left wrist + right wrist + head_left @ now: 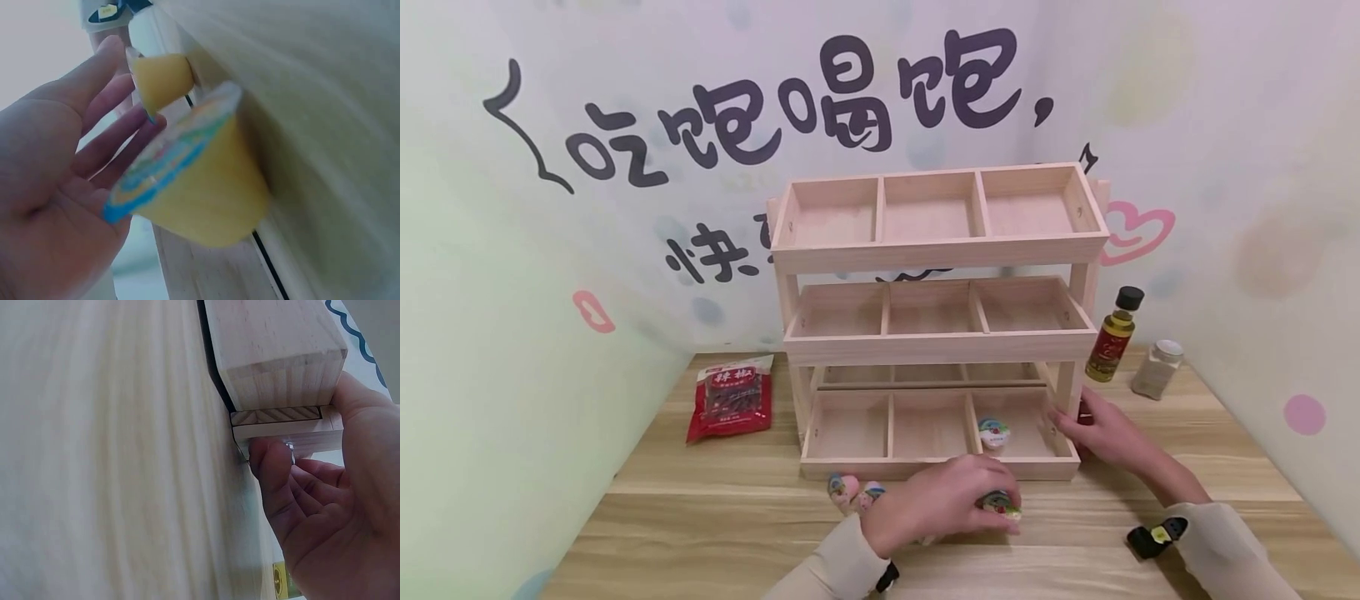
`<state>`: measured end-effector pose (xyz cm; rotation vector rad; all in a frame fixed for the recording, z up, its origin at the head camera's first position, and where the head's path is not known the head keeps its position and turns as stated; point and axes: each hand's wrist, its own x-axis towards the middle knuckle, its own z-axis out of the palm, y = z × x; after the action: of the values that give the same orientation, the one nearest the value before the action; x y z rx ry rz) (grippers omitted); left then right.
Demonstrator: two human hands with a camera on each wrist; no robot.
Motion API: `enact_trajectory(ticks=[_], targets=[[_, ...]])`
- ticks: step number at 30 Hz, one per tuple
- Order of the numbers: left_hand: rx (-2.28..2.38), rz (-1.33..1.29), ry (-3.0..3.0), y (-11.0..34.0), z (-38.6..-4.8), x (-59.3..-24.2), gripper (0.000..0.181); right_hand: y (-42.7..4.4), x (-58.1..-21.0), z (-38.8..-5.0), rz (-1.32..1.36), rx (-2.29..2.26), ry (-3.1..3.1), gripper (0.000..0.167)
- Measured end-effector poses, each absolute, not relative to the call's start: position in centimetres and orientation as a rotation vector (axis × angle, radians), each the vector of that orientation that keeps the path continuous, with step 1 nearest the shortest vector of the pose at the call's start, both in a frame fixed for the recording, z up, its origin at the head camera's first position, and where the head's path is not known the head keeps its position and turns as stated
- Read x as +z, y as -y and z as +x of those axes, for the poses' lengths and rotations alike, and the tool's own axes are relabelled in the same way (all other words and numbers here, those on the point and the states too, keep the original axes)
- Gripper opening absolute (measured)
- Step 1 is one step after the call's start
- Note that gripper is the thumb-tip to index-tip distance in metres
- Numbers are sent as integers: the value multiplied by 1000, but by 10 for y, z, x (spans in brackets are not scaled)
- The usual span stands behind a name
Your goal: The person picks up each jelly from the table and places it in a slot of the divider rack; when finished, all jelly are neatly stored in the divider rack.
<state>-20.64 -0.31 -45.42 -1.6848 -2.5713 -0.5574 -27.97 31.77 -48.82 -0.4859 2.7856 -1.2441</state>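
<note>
In the head view my left hand [943, 500] curls its fingers and thumb round a small jelly cup [1000, 504] on the table before the wooden rack [940, 469]. The left wrist view shows this yellow cup [164, 80] at the fingertips of my left hand [69, 144], and another cup [212, 194] closer to the camera. Two more cups [842, 488] lie left of the hand. One cup [994, 433] rests in the bottom tier's right compartment. My right hand [1116, 437] grips the rack's lower right side; in the right wrist view, the hand [331, 494] has its fingers against the wood [275, 378].
A red packet [732, 398] lies on the table left of the rack. At the right stand an oil bottle [1108, 346] with a black cap and a small jar [1157, 369] with a light lid. The upper two tiers each have three compartments.
</note>
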Motion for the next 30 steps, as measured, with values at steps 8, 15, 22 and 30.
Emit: enact_trajectory(ticks=[8, 15, 22, 30], targets=[[-633, -1773, 2593, 5, -217, -457, 24, -316, -488, -280, -497, -1238, -2788, 82], [-611, -1821, 2650, -1, -221, -451, 27, -316, -487, -277, -523, -1261, -2780, 79], [-547, -1903, 2606, -11, -223, -446, 24, -319, -489, -277, -495, -1259, -2787, 81], [-677, -1851, 2463, -14, -232, -430, 21, -318, -493, -282, -542, -1277, -2790, 78]])
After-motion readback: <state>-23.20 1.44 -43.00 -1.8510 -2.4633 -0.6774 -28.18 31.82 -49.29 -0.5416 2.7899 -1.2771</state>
